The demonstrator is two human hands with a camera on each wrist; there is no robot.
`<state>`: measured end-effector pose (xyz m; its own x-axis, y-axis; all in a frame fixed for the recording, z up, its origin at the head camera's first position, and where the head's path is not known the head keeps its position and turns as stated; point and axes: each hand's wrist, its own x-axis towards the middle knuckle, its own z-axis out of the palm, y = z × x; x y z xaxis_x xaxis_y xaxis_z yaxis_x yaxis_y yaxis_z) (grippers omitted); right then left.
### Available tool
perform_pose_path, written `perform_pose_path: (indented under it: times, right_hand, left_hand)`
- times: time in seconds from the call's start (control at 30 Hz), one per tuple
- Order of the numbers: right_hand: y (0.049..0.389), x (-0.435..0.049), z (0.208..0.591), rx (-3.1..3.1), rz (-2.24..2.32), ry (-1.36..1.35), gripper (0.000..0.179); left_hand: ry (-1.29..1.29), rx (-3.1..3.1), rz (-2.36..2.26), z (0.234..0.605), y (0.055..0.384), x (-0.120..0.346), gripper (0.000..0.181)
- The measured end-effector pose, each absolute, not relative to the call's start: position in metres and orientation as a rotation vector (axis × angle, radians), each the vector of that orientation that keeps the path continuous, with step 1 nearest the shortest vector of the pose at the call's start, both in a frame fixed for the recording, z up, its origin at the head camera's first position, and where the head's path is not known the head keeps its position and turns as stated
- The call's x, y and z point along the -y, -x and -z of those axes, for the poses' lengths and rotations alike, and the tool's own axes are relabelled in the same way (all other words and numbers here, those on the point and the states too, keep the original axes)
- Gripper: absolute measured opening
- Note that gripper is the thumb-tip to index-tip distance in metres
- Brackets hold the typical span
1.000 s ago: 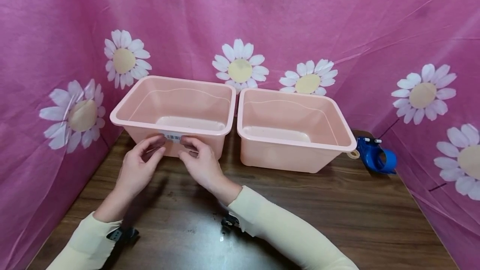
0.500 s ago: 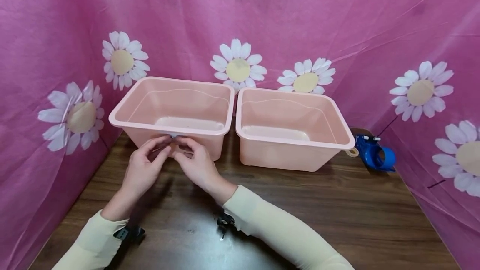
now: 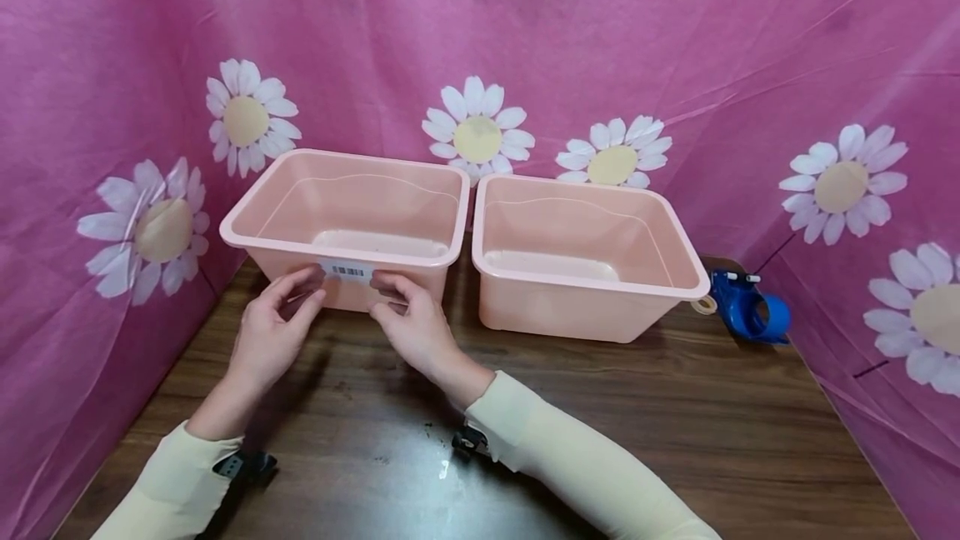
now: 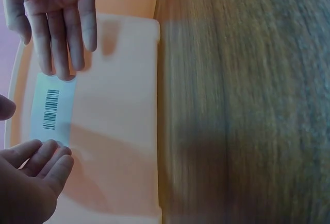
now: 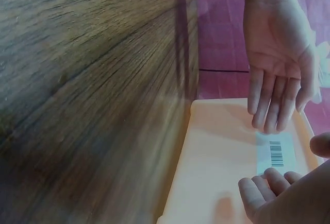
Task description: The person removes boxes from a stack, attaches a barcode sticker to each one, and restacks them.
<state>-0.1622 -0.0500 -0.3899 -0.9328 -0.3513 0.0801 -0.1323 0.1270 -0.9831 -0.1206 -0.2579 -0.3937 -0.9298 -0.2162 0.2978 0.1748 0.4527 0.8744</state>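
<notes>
A white barcode label (image 3: 348,272) lies flat on the front wall of the left pink plastic bin (image 3: 390,286), just under its rim. My left hand (image 3: 272,330) touches the label's left end with its fingertips. At the opposite end are the fingertips of my right hand (image 3: 420,327). Both hands have extended, slightly bent fingers, with the thumbs held apart from them. In the left wrist view, the barcode label (image 4: 51,109) shows between the two sets of fingertips. The right wrist view has the left hand (image 5: 276,74) above the label and the right hand (image 5: 289,195) below.
A second pink bin (image 3: 570,307) stands close to the right of the first. Beyond it is a blue tape dispenser (image 3: 750,307) beside a small tape roll (image 3: 705,304). The wooden table (image 3: 637,415) backs onto a pink flowered cloth (image 3: 360,40).
My hands first came together over the label, covering most of it, then spread apart to its two ends. The barcode is in sight again; the bins stay in place.
</notes>
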Motion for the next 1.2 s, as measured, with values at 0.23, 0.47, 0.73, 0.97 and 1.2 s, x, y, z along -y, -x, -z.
perform_pose_path:
  times: [0.23, 0.47, 0.73, 0.97, 1.2]
  right_hand:
    - [0.160, 0.043, 0.391, -2.261, 1.856, 0.494, 0.044]
    - [0.151, 0.018, 0.385, -2.304, 1.746, 0.503, 0.042]
    - [0.136, -0.029, 0.392, -2.353, 1.576, 0.568, 0.031]
    - [0.113, -0.081, 0.404, -2.405, 1.502, 0.537, 0.025]
    - [0.093, -0.124, 0.404, -2.413, 1.547, 0.330, 0.022]
  left_hand:
    - [0.023, 2.392, 1.420, 0.398, 0.118, 0.252, 0.037]
    - [0.145, 2.530, 1.345, 0.406, 0.114, 0.240, 0.026]
    - [0.283, 2.748, 1.267, 0.420, 0.102, 0.217, 0.019]
    - [0.466, 2.870, 1.337, 0.425, 0.096, 0.195, 0.016]
    - [0.664, 2.961, 1.388, 0.420, 0.093, 0.171, 0.016]
